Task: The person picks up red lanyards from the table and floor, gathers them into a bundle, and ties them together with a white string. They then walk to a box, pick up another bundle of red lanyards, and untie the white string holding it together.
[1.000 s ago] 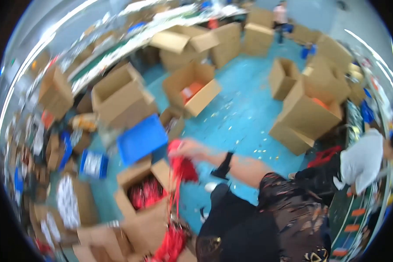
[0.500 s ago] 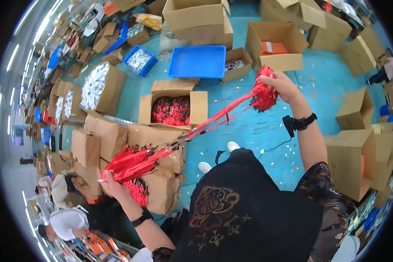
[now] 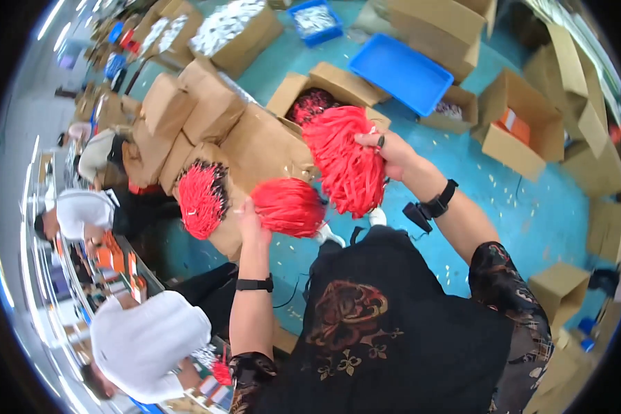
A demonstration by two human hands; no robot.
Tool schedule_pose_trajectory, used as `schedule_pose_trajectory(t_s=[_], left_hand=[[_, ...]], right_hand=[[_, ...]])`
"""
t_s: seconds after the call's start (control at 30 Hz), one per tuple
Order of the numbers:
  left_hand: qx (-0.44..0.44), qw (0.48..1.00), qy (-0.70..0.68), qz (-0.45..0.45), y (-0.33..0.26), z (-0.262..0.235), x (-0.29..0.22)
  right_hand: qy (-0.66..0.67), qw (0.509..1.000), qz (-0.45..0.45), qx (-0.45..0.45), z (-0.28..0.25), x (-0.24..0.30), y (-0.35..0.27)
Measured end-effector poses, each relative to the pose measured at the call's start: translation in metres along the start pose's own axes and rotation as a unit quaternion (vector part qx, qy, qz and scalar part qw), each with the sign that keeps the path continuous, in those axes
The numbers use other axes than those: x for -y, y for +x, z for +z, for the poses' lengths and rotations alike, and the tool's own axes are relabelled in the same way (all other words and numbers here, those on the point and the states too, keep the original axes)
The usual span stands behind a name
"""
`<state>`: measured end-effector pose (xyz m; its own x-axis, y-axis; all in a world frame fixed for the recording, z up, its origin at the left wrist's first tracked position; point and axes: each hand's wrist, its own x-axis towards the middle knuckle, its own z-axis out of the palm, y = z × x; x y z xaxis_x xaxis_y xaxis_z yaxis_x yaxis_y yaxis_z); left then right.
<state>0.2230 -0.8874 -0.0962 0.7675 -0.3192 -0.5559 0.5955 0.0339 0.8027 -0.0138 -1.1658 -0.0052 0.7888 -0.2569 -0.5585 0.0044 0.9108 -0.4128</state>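
My left hand [image 3: 250, 226] is closed on one red end [image 3: 288, 207] of a bundle of red straps, whose loose ends fan out to the right. Just above and to the right, my right hand [image 3: 391, 153] grips a larger red end [image 3: 345, 162], its strands hanging down. Whether the two ends still join behind is hidden. A similar red and black strap bundle [image 3: 203, 200] lies left of my left hand on brown paper-wrapped packages [image 3: 255, 141]. Beyond my right hand, an open carton [image 3: 291, 93] holds more red and black straps, partly covered by the bundle.
A shallow blue tray [image 3: 400, 72] and a carton with an orange item [image 3: 524, 148] stand at the far right. A carton of white packets [image 3: 234, 34] is at the back. Two people in white shirts [image 3: 148, 345] work at the left. Small scraps dot the blue-green floor [image 3: 462, 228].
My hands were wide apart with the straps stretched between them; now they are close together, the ends bunched. My right hand has come in leftward. The view has swung to the left.
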Motion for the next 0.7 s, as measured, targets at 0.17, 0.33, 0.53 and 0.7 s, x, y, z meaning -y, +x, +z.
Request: schedule_pose_trajectory(t_s=[0.17,0.33,0.53,0.7], left_hand=[[-0.086,0.994,-0.013,0.073,-0.050,-0.035,0.000],[-0.110,0.974,-0.158,0.119,-0.031,-0.174,0.038],[-0.073,0.947,-0.255,0.179,-0.109,-0.206,0.035],[-0.064,0.945,-0.193,0.255,-0.166,-0.261,0.026]], right_hand=[[-0.133,0.981,-0.052,0.135,0.040,-0.004,0.018],[-0.024,0.968,-0.113,0.222,0.093,0.013,0.013],[-0.193,0.947,-0.127,0.222,0.147,-0.029,0.003],[-0.229,0.952,-0.100,0.176,0.187,-0.069,0.023]])
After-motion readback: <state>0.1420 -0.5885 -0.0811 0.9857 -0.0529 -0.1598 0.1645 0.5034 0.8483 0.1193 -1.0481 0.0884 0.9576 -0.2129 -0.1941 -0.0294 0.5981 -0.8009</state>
